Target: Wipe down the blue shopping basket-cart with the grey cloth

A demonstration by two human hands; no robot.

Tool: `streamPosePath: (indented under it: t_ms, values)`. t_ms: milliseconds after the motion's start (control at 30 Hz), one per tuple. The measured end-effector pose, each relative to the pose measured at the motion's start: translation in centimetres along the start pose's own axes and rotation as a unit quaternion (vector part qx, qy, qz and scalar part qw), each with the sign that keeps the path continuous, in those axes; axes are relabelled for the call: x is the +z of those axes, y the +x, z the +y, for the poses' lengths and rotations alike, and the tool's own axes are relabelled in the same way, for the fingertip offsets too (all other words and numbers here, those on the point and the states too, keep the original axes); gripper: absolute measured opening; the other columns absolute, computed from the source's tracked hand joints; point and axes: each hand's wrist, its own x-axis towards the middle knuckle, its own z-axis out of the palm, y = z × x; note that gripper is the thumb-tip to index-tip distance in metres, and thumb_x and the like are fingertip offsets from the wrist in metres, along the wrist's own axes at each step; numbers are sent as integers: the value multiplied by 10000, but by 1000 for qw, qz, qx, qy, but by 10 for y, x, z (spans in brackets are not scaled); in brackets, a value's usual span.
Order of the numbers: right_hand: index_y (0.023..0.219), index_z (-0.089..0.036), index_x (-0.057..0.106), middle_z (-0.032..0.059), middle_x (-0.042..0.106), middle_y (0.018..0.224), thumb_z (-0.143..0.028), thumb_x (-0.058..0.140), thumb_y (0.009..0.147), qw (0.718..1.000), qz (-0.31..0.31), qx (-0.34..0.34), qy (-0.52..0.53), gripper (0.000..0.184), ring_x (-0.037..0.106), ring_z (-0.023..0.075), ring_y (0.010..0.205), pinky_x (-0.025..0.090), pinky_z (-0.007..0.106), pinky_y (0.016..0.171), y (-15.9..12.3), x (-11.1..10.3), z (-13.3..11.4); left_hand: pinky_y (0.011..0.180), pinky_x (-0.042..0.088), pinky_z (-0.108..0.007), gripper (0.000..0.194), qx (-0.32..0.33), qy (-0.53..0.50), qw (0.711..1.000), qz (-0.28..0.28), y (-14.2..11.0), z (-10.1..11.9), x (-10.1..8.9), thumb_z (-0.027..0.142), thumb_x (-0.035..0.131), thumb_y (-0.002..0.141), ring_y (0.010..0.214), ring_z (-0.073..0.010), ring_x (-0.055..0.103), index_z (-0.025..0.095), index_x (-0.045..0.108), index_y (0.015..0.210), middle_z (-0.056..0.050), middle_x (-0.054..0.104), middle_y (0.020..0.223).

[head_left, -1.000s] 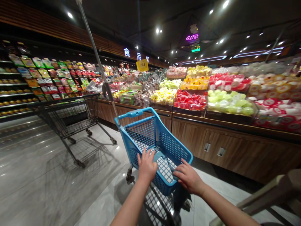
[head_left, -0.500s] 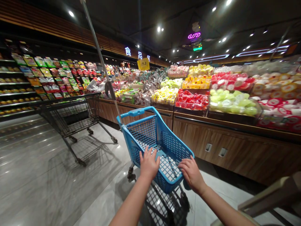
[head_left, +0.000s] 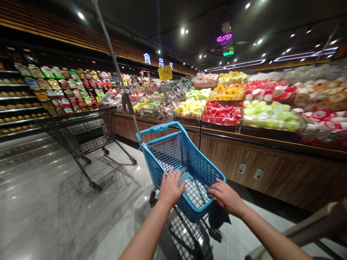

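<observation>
A blue plastic shopping cart (head_left: 204, 159) with lattice sides stands before me, its handle at the far end. My left hand (head_left: 171, 188) lies on the near left rim, fingers stretched out and apart over the basket. At the near right corner, my right hand (head_left: 227, 197) is closed on a dark grey-blue cloth (head_left: 218, 216). Part of the cloth presses against the inside of the rim, and the rest hangs down outside. The basket holds no goods that I can see.
A black wire shopping cart (head_left: 89, 128) stands on the left, a grey pole (head_left: 110, 43) rising beside the blue cart's handle. Wooden counters (head_left: 225, 153) with packed sweets and jellies run along the right. A beige frame (head_left: 306, 225) juts in at lower right.
My right hand has shifted right along the rim with the cloth, whose loose end now hangs more plainly outside. My left hand stays on the left rim. The view has moved slightly.
</observation>
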Motion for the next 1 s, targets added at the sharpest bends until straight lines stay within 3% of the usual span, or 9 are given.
streamPosePath:
  t_ms: [100, 200, 300, 467, 567, 800, 1000]
  values:
    - [1162, -229, 610, 79, 664, 1086, -303, 428, 972, 999, 23, 40, 0, 273, 605, 204, 1037, 360, 498, 1086, -3, -1, 12, 1170, 218, -524, 497, 2, -7, 1000, -1, 0, 0, 0, 483, 401, 958, 1390, -282, 359, 200, 540, 1341, -71, 555, 1394]
    - [1125, -238, 627, 72, 673, 1084, -297, 417, 977, 995, 57, 85, 4, 264, 592, 223, 1066, 336, 536, 1093, -2, 5, 6, 1171, 221, -520, 486, 3, -9, 1000, 4, 0, 2, 1, 468, 409, 956, 1372, -283, 385, 197, 548, 1335, -75, 571, 1376]
    - [1140, -261, 630, 57, 678, 1111, -285, 417, 975, 991, 74, 109, 9, 270, 554, 252, 1135, 300, 580, 1094, 3, 12, -18, 1168, 230, -518, 468, 1, -10, 1000, 12, 0, 3, 2, 452, 415, 955, 1350, -283, 414, 202, 562, 1322, -74, 589, 1354]
    - [1238, -283, 585, 54, 667, 1161, -302, 445, 961, 992, 82, 89, 31, 312, 514, 277, 1176, 317, 588, 1067, 11, 23, -68, 1170, 225, -502, 427, -3, -11, 1000, 24, 0, 5, 2, 395, 419, 956, 1299, -266, 472, 198, 585, 1297, -86, 601, 1337]
    - [1242, -286, 578, 59, 651, 1194, -302, 456, 951, 993, 84, 77, 35, 315, 501, 281, 1188, 331, 584, 1055, 14, 26, -82, 1169, 229, -496, 412, 0, -8, 999, 31, 0, 5, 2, 374, 425, 952, 1274, -261, 496, 199, 600, 1281, -89, 612, 1322]
    - [1153, -230, 593, 74, 658, 1050, -327, 435, 961, 998, 31, -2, 52, 267, 574, 222, 1020, 347, 514, 1072, 18, 17, -53, 1157, 243, -497, 410, 4, 1, 999, 34, 3, 3, 5, 372, 426, 948, 1284, -266, 484, 193, 600, 1273, -88, 615, 1316]
    - [1146, -233, 599, 60, 666, 1006, -343, 368, 992, 999, 10, 19, 30, 298, 607, 192, 973, 350, 480, 1079, 21, 7, -18, 1159, 227, -499, 414, 3, 12, 1000, 11, 15, 7, 6, 342, 446, 924, 1299, -269, 469, 171, 596, 1270, -99, 605, 1329]
